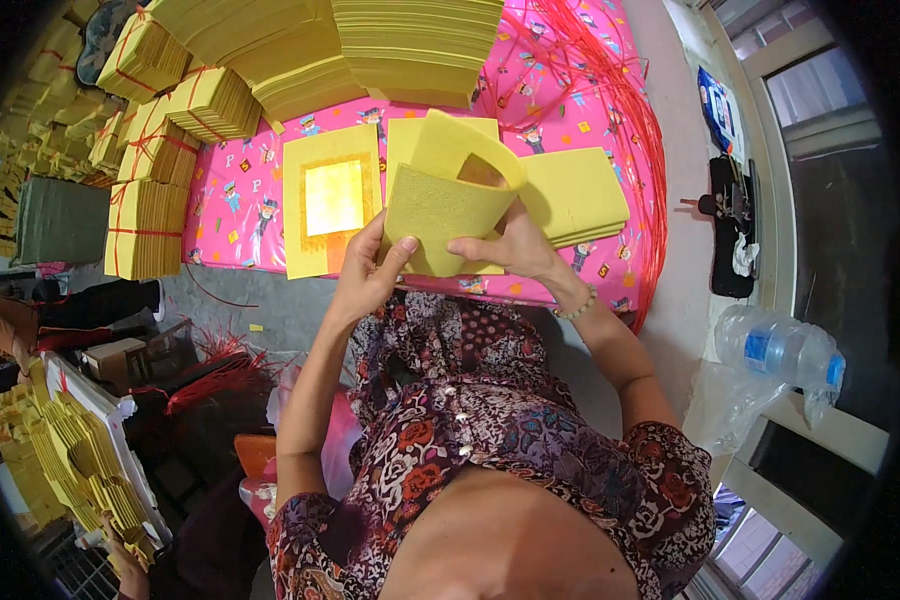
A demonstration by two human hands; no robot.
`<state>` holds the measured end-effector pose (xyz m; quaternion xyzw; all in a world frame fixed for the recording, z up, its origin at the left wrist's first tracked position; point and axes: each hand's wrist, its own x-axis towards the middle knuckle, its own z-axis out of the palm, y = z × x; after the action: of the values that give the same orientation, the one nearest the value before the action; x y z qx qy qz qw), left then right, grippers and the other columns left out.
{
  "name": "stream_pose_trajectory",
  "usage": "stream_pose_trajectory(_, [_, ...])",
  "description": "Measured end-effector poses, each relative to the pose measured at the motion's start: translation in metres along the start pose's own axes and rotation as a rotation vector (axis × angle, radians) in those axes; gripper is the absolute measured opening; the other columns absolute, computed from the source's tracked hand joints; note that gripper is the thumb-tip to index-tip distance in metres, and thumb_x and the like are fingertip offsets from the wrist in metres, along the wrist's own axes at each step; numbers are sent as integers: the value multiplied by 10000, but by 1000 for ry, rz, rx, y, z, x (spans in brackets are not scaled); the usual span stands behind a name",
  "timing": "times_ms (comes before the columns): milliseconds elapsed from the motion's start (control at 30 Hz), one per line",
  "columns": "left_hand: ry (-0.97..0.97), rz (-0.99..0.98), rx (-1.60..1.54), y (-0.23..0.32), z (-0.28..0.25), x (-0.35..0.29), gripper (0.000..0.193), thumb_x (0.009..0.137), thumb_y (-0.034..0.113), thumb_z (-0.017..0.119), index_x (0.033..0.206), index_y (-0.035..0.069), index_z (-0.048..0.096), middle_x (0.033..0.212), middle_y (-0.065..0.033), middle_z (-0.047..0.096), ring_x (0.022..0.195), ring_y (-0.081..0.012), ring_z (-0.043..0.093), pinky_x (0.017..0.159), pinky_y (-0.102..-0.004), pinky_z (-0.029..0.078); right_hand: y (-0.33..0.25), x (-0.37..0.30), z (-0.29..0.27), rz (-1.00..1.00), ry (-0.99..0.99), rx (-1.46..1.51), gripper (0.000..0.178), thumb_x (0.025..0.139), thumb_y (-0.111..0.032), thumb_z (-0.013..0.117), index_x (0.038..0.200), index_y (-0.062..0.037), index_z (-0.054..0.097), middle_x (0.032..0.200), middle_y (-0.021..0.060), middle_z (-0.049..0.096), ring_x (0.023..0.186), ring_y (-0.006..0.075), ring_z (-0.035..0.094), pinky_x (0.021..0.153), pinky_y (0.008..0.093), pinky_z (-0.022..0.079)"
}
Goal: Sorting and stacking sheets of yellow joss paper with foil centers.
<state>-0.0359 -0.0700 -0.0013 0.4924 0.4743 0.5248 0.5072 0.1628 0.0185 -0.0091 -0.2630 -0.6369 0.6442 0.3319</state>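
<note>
Between both my hands is a sheaf of yellow paper (440,215), bent over on itself so that it curves at the right. My left hand (370,268) grips its lower left corner, thumb on the near face. The thumb of my right hand (518,245) presses the lower right part, with its other fingers hidden behind the paper. Part of another yellow sheet (402,132) shows behind the sheaf. To the left lies a yellow sheet with a shiny gold square (335,195). A low pile of folded yellow paper (578,193) rests at the right.
Tall stacks of yellow paper (420,45) stand at the table's back. Yellow bundles tied with red string (148,230) are piled left. Loose red strings (653,200) hang over the pink tablecloth's (225,235) right edge. A plastic bottle (780,347) lies far right. Another person's hand (125,560) is at lower left.
</note>
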Motion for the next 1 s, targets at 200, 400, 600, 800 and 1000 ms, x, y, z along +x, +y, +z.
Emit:
stream_pose_trajectory(200, [215,355,486,-21,6,16,593,823,81,640,1331,13,343,1231,-163,487,1126,-249,494,961,-369,409,-5,-5,8,-100,64,-201,588,722,-124,779,1220,-23,482,1112,70,559,1009,149,562,850,291,468])
stream_pose_trajectory(400, [74,225,181,-44,12,16,381,835,56,624,1182,-4,479,1055,-107,564,985,-183,544,865,-304,434,-1,-14,18,-45,166,-144,440,759,-91,746,1134,-7,533,997,53,611,916,111,588,802,263,483])
stream_pose_trajectory(600, [75,271,173,-40,18,13,297,839,54,630,1107,-2,517,977,-84,577,913,-152,548,804,-287,448,12,-20,15,-21,115,-56,399,778,-73,727,1118,6,534,980,36,604,907,88,576,795,244,477])
stream_pose_trajectory(800, [103,203,78,-49,22,11,283,842,32,621,1104,1,520,960,-67,591,870,-125,558,763,-257,461,13,-18,12,73,67,-23,376,775,-67,727,1098,8,549,977,38,595,923,91,566,792,257,475])
stream_pose_trajectory(1000, [151,53,-38,-30,26,23,302,835,17,629,1111,-11,509,1009,-81,599,925,-125,568,800,-261,467,-5,-9,11,23,146,-179,481,782,-97,723,1193,5,493,1076,88,591,987,150,574,850,283,470])
